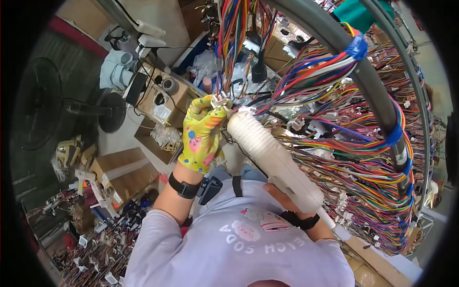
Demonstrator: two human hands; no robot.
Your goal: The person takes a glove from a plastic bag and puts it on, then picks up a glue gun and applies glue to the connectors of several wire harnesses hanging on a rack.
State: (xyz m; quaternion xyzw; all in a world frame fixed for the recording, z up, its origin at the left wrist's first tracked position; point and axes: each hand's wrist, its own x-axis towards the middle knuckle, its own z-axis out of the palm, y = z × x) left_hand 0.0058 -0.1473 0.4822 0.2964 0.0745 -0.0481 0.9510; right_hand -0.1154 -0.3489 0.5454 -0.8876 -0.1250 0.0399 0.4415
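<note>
My left hand (200, 136), in a yellow glove with coloured dots and flowers, pinches a white plastic connector (220, 101). Coloured wires (233, 36) run upward from that connector. Mostly hidden beneath a large off-white glue gun (282, 165), my right hand (281, 195) is wrapped around the gun's grip. The gun has a ribbed front, and a white glue stick (327, 219) sticks out of its rear. Its front end points at the connector, very close to my gloved fingertips; whether it touches is hard to tell.
A curved metal rack rail (377, 91) carries dense wire bundles (354, 162) along the right. Cardboard boxes (122, 170) and a black fan (43, 103) stand left. Loose harness parts (105, 244) pile up at lower left. Behind my hands is a cluttered bench with plastic bags (204, 67).
</note>
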